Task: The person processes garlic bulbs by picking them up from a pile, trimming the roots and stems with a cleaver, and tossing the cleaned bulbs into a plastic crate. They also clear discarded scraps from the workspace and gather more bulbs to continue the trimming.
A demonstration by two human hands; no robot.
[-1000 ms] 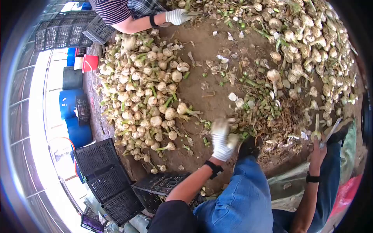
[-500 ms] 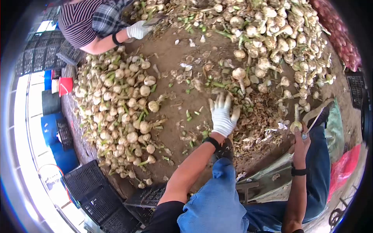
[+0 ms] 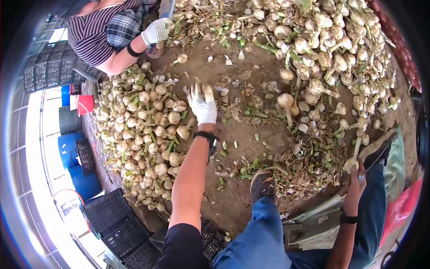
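My left hand, in a white glove, is stretched out over the dirt floor at the right edge of the left garlic pile. Its fingers are apart and nothing shows in them. At the far right, my bare right hand is closed around a garlic bulb whose stalk points up and away. A ring is on that hand, and its palm side is hidden. One loose garlic bulb with its stalk lies on the floor between the piles.
A larger heap of stalked garlic spreads across the upper right. Dry skins and cut stalks cover the floor by my shoe. A co-worker's gloved hand is at upper left. Black crates and blue barrels line the left.
My left hand has swung left and away from the skins to the left pile's edge. My right hand still holds the garlic bulb. The co-worker's gloved hand has shifted slightly.
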